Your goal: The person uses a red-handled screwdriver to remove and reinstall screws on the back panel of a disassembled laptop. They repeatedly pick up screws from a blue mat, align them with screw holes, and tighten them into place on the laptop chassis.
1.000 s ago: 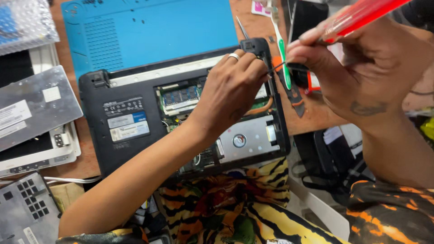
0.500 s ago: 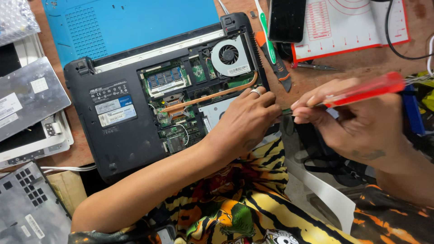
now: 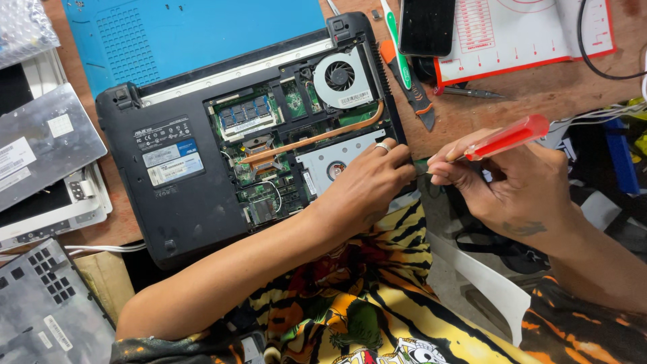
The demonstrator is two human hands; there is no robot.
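Observation:
A black laptop (image 3: 168,209) lies upside down on the wooden table with its bottom cover off, showing a round fan (image 3: 340,75), a copper heat pipe (image 3: 317,138) and green boards. My left hand (image 3: 367,185), with a ring on one finger, rests on the laptop's near right edge beside the silver drive bay (image 3: 330,158). My right hand (image 3: 502,185) holds a red-handled screwdriver (image 3: 509,137), its shaft pointing left at that same corner of the case, right by my left fingertips.
A blue mat (image 3: 189,34) lies behind the laptop. A black phone (image 3: 426,25), a white sheet with a red border (image 3: 526,34), an orange-and-black tool (image 3: 408,84) and a green-and-white tool (image 3: 396,47) sit at the back right. Grey laptop parts (image 3: 40,145) are stacked at the left.
The view has dropped, so the laptop shows more fully. My left hand slid from the middle of the laptop to its near right edge, and my right hand brought the screwdriver down to that corner.

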